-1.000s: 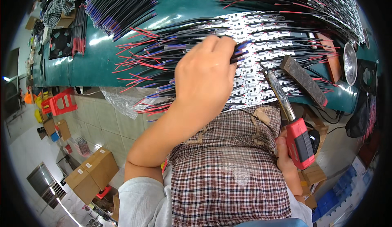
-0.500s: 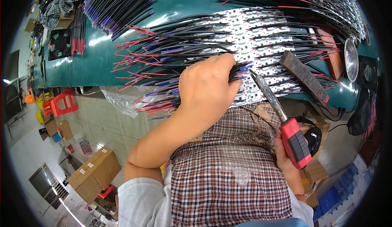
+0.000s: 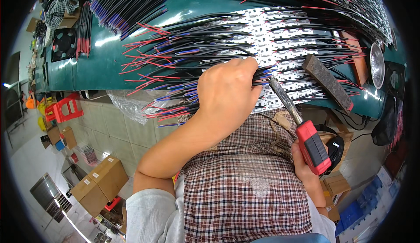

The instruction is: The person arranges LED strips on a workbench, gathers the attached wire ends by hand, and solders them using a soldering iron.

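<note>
My left hand is closed round a bunch of black wires, whose blue-tinged ends poke out past the thumb side. Under it lies a white sheet of small circuit boards, with rows of black wires running off both sides. At the lower right, my right hand grips a soldering iron by its red and black handle. The iron slants up to the left, its tip close beside the wire ends in my left hand; whether they touch I cannot tell. My fingers hide the middle of the wires.
A dark rectangular bar lies across the sheet's right side. Beyond it are a reddish-brown block and a round metal dish. Wire bundles and a small black fan sit on the green table at left.
My left hand has shifted slightly right with the wires. In my right hand, the soldering iron's handle has risen a little, and its tip stays by the wire ends.
</note>
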Motion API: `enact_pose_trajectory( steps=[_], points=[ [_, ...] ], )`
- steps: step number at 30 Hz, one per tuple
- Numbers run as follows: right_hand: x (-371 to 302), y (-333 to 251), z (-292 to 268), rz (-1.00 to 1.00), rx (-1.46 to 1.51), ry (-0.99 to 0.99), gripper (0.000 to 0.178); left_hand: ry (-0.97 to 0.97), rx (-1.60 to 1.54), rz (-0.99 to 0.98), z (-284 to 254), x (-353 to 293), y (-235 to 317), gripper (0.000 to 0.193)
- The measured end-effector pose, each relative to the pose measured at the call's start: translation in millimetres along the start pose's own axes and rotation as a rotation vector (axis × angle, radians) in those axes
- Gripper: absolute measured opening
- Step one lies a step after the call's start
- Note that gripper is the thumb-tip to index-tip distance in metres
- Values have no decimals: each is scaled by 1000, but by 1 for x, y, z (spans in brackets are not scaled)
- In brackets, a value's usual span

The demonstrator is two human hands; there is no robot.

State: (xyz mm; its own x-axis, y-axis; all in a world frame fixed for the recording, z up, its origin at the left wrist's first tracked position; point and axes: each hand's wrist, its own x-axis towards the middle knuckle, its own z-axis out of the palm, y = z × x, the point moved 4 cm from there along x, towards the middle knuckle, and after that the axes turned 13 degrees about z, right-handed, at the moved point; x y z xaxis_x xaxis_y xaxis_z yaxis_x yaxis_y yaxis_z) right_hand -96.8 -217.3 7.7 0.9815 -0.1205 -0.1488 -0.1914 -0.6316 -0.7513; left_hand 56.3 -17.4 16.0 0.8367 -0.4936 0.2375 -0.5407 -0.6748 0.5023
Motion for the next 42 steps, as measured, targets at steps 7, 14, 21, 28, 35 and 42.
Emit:
enact_pose_trajectory(
  steps=[7,14,21,28,35,42],
  points=[
    [3,-4,2,-15,11,-1,21,-36,5,-5,1,3,1,17],
    [5,-8,2,-30,7,-15,20,-56,-1,4,0,7,1,16],
    [4,-8,2,0,30,-6,19,-54,-1,8,1,9,0,15],
    [-5,3,1,-4,13,31,23,-81,6,3,1,11,-1,14],
    [-7,4,0,-46,-5,67,23,-113,4,-12,1,12,-3,13],
    [-2,-2,1,13,20,29,22,-131,-25,-33,2,11,-6,12]
  ],
)
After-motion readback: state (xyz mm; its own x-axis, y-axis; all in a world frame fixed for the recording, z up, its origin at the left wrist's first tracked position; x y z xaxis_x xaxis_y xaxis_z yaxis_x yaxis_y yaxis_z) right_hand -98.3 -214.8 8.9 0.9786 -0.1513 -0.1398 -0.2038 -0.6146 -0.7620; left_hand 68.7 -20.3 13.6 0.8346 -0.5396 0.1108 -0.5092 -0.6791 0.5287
